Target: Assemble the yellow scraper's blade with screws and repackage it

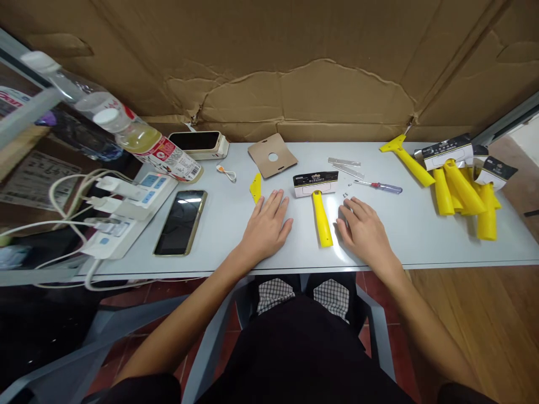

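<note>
Flat on the grey table (pixel 227 235) lies my left hand (pixel 266 229), fingers stretched forward, its tips close to a small yellow plastic piece (pixel 255 188). My right hand (pixel 364 231) rests on the table with fingers loosely bent and nothing visible in them. Between the hands sits a scraper with a yellow handle (pixel 322 220), its head covered by a black and white card sleeve (pixel 315 184); neither hand touches it. Just beyond my right hand are tiny metal screws (pixel 346 195), a screwdriver (pixel 381 186) with a clear purple handle, and thin metal blades (pixel 346 167).
Several yellow scrapers (pixel 463 191) are piled at the right, beside an uncarded one (pixel 410 161). A brown card (pixel 273 156) lies at the back. On the left are a phone (pixel 180 223), a power strip (pixel 126 216) with cables, a drink bottle (pixel 154 148) and a boxed phone (pixel 197 144).
</note>
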### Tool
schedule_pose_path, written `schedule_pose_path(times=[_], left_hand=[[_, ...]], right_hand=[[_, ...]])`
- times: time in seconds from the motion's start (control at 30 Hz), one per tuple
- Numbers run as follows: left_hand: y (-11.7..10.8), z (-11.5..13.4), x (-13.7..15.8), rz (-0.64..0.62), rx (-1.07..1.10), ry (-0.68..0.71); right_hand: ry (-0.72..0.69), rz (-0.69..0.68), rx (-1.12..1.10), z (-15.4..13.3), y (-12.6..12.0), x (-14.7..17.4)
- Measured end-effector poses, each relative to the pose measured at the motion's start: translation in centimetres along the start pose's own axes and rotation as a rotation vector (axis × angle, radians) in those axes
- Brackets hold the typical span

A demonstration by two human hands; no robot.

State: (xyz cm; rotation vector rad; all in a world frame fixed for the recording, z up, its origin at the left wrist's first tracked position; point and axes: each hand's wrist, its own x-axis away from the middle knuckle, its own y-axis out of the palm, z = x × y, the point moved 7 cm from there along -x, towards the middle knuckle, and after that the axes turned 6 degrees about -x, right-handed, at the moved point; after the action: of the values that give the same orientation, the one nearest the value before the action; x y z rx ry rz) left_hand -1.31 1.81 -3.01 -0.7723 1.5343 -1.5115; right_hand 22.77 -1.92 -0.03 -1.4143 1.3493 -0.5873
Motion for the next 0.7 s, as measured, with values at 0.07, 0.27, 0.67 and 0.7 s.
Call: schedule_pose_path(times=[0.07,0.27,0.67,0.7], left_hand=[[-0.1,0.1,-0.1,0.006,-0.015,0.004],[-0.4,0.2,-0.1,0.021,-0.025,0.016],[-5.5,0.0,-5.8,0.130,0.253,-0.045],[-5.6,-0.1,-6.9,0.084,0.252,-0.050]], right_hand=[[0.059,0.019,-0.011,-0.8,-0.4,-0.6],[0.184,-0.096,-0.003,-4.0,0.0,-3.0],[0.115,-0.215,-0.005,-4.4,1.0,-3.3],[0.114,-0.204,-0.005,-4.4,1.0,-3.0]])
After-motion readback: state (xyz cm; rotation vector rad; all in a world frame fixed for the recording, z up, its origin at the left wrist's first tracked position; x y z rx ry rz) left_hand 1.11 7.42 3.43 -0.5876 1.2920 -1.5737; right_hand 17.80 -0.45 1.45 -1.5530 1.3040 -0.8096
